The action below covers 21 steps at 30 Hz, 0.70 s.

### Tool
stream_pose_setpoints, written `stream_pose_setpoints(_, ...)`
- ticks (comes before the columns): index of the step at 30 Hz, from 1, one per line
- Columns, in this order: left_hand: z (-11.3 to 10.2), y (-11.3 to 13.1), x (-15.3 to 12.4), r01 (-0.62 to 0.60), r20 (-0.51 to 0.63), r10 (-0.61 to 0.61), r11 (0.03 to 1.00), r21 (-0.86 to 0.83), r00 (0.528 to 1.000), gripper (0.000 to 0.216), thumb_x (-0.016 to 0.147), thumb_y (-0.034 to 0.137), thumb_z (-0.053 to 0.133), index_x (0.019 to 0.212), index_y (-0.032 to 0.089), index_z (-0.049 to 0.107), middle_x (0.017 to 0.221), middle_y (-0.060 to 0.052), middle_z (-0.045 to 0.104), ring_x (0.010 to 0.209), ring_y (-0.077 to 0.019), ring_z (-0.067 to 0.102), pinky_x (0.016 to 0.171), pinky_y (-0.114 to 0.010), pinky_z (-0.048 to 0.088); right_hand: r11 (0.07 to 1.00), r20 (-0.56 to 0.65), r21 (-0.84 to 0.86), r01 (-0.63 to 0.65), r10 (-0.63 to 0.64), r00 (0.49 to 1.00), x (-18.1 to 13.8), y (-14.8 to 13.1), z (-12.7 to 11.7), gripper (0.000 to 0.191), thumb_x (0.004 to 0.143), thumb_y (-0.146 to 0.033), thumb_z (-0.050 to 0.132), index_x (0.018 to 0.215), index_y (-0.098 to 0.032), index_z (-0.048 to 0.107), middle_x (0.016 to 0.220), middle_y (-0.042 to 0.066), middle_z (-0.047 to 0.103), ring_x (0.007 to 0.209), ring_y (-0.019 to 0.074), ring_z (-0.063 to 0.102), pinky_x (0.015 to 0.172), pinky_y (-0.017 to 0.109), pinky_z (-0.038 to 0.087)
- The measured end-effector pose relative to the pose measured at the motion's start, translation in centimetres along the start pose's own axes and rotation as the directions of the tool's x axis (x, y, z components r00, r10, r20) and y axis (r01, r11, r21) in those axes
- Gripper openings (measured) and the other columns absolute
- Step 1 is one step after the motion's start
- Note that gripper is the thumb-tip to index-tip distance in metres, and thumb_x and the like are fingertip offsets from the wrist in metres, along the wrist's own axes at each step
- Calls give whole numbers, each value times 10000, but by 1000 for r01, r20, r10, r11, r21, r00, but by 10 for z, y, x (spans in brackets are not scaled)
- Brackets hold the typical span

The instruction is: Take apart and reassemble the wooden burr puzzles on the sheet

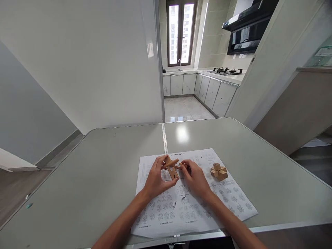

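Fingers [161, 162] of the left hand [155, 180] and right hand [196, 178] are closed narrowly on two crossed wooden pieces [171, 168], held just above a printed sheet [230, 199] at the near middle of the table [103, 166]. A wooden block cluster [218, 172] is seen just to the right. A steady grip seems called for, with the pieces kept square to each other.

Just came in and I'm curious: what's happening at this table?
A person at a grey table holds a few crossed wooden pieces between the left hand and right hand, just above a printed sheet of small diagrams. On that sheet, to the right of the hands, lies a small wooden puzzle, put together and untouched.
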<state>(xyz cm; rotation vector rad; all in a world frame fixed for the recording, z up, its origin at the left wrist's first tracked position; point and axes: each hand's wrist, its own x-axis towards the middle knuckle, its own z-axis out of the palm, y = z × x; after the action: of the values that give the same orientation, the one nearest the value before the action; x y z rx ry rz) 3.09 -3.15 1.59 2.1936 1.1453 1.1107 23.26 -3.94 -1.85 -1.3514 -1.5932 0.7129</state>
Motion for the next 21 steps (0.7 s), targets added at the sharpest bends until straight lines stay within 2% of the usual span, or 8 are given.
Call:
stream_pose_setpoints(4,-1,0,1,0,41,0,1000,-12,999,840,765,248,827,1489,289,404,1342,-92,552,1204,-258,610,1022,-464,578,994,13,-73,76,-76,997,1,2,1,224,1034,-336,486,1117,-213,654,1082,111,712,1010,288,641,893,436,504)
stream_pose_setpoints(11,-3,-1,4,17,76,-17,1000,5,997,844,775,252,832,1494,307,394,1357,-85,539,1235,-270,604,1031,-472,565,967,24,-191,169,-167,986,0,-4,2,189,1034,-223,484,1071,-227,670,1040,101,695,995,287,619,875,426,518)
stream_pose_setpoints(21,-3,-2,2,-28,126,23,999,38,992,912,751,221,845,1515,314,356,1395,-114,530,1253,-302,587,1039,-510,557,944,16,-263,200,-203,979,0,-3,5,216,1031,-219,494,1147,-239,675,1064,105,638,1019,297,601,884,451,541)
